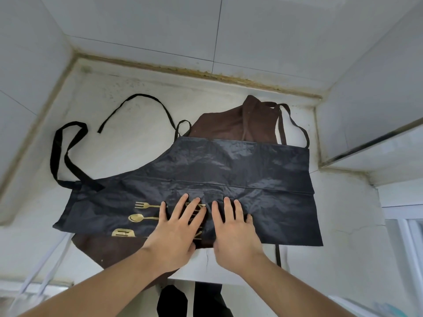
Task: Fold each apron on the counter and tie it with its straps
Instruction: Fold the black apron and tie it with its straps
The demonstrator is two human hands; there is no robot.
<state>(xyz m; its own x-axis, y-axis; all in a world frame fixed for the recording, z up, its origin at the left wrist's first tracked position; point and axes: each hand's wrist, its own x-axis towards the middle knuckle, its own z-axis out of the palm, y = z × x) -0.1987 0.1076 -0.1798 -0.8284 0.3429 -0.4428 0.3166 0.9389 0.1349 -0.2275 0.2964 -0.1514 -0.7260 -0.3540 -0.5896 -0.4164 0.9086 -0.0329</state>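
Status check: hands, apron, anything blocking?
Left hand and right hand flat, open, pressing the navy apron. Apron spread out, straps loose, untied. Brown apron lies underneath, not yet folded.

Left hand (176,234), right hand (235,234), flat, side by side

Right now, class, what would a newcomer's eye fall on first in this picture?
A shiny dark apron with gold cutlery prints lies spread across the counter, over a brown apron. The left hand and right hand press flat on its near edge.
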